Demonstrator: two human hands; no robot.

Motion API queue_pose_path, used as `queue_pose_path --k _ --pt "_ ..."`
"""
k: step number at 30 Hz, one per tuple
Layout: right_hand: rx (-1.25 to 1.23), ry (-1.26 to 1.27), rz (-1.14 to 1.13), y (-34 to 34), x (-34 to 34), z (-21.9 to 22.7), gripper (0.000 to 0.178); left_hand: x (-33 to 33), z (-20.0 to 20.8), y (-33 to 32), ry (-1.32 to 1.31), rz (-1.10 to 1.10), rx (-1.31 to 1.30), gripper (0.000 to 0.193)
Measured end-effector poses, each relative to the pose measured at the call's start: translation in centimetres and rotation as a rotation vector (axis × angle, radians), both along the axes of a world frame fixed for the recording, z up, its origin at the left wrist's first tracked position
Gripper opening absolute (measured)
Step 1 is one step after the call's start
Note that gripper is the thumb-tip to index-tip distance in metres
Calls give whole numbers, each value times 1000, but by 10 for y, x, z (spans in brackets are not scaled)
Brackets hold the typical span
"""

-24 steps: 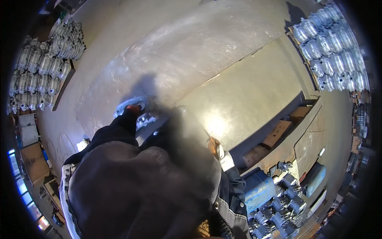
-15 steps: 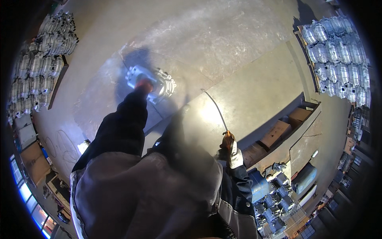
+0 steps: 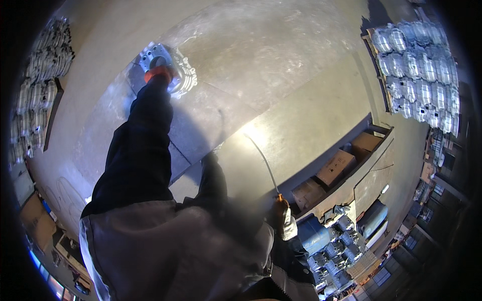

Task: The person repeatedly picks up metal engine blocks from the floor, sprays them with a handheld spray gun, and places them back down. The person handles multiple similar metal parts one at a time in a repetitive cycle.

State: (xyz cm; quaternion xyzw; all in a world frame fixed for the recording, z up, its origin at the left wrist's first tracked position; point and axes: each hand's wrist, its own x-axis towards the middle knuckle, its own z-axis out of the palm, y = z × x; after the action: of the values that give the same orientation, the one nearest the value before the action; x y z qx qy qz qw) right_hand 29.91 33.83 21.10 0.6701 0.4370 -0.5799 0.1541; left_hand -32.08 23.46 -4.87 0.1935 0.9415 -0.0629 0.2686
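Far off at the upper left, my left hand [image 3: 158,74], orange-red at the end of a dark sleeve, grips a silver metal housing [image 3: 184,76]. The housing has a flat, holed flange with a round opening; the hand is at that opening, its fingers mostly hidden. Whether the housing touches the floor I cannot tell. Low at the right, my right hand [image 3: 281,204], with a white cuff behind it, is closed round the near end of a long, thin, slightly bent rod [image 3: 263,156]. The rod's far end lies over a brightly lit patch of floor.
Pallets of stacked silver housings [image 3: 414,75] stand at the far right, with more housings [image 3: 40,95] at the left. A long low bin with cardboard boxes [image 3: 336,167] is right of the rod. Nearer are a blue container [image 3: 311,234] and dark metal parts [image 3: 342,246].
My left hand and the housing have moved farther away and to the left, and the housing looks less blurred. My right hand keeps the rod, shifted slightly left and nearer in view.
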Motion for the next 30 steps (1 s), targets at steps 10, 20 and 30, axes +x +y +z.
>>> queue_pose_path --k 10,20,30 --pt "197 261 186 19 -87 -39 59 131 3 -187 173 257 -207 36" --pt "573 829 -758 92 149 31 41 298 -20 -136 22 -962 -140 27" --pt "408 1147 -1356 -199 423 24 38 557 52 191 -770 -461 472 27"
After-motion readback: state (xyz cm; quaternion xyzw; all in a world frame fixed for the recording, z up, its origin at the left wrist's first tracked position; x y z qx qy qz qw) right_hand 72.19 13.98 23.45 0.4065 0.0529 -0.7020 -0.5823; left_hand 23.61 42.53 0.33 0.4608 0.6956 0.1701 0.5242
